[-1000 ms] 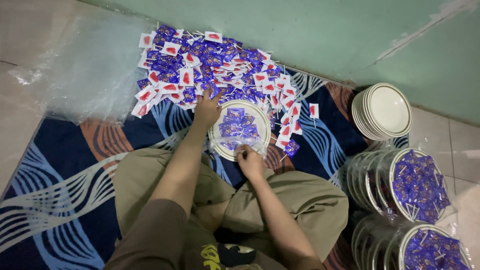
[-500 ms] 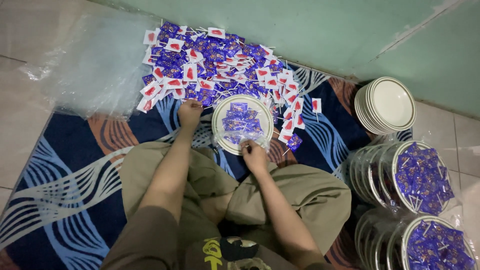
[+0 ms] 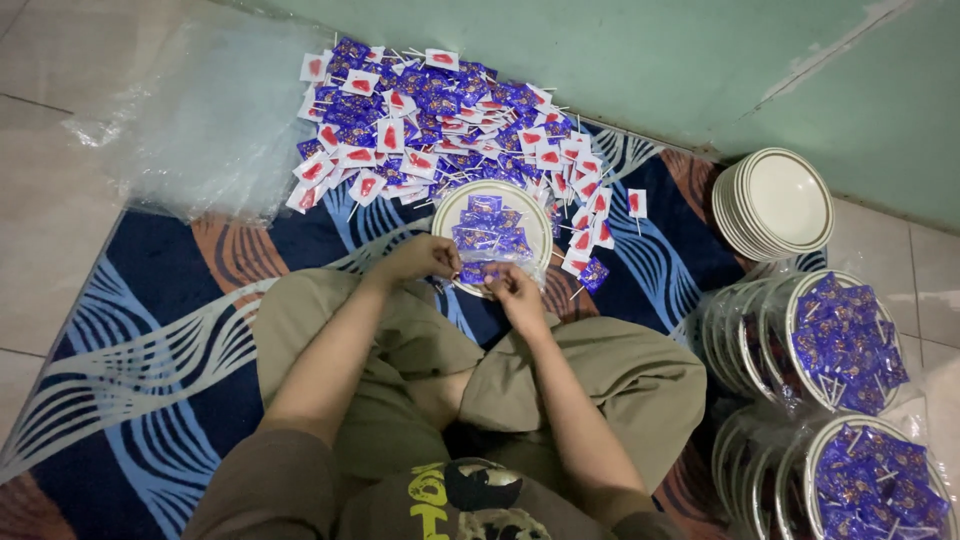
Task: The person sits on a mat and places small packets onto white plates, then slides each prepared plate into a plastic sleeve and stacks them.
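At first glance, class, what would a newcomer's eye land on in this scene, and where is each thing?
First the heap of purple and white-red lollipops on the mat by the green wall. Next, the plate of purple sweets before the seated person, left hand and right hand at its near rim. At right, wrapped filled plates.

Your left hand (image 3: 420,258) and right hand (image 3: 515,290) cover the near rim of the plate (image 3: 445,205), so you cannot see what the fingers pinch there. The wrapped plates (image 3: 870,490) at lower right run off the frame's edge. The small packets (image 3: 440,110) in the heap overlap, too small to count. Your knees hide the rug (image 3: 130,330) beneath.
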